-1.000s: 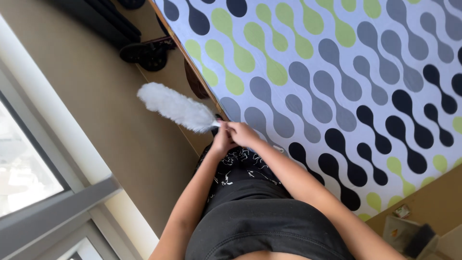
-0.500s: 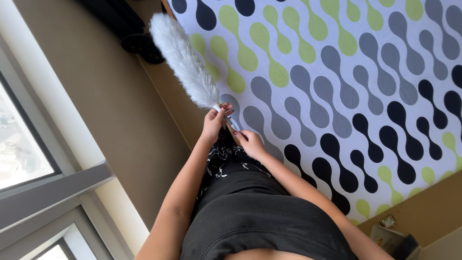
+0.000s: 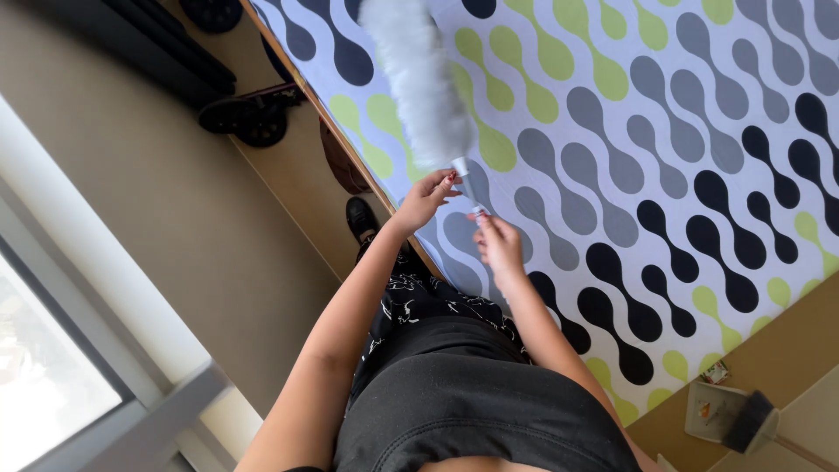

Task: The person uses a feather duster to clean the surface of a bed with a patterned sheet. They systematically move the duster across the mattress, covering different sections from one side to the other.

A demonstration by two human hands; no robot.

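Observation:
A white fluffy duster [image 3: 411, 79] points up and away from me over a bed cover patterned in grey, black and green wavy blobs [image 3: 664, 149]. My right hand [image 3: 500, 245] grips the thin handle at its lower end. My left hand [image 3: 426, 197] touches the base of the duster head with its fingertips, just above the right hand. Both forearms reach forward from my black top.
A wooden bed edge [image 3: 350, 149] runs diagonally at left. Dark shoes [image 3: 249, 114] and a brown item [image 3: 343, 166] lie on the beige floor beside it. A window frame [image 3: 131, 411] is at lower left. A small box and a dark brush [image 3: 743, 419] sit at lower right.
The duster head has swung from pointing left to pointing upward over the cover. My hands have shifted slightly and separated along the handle.

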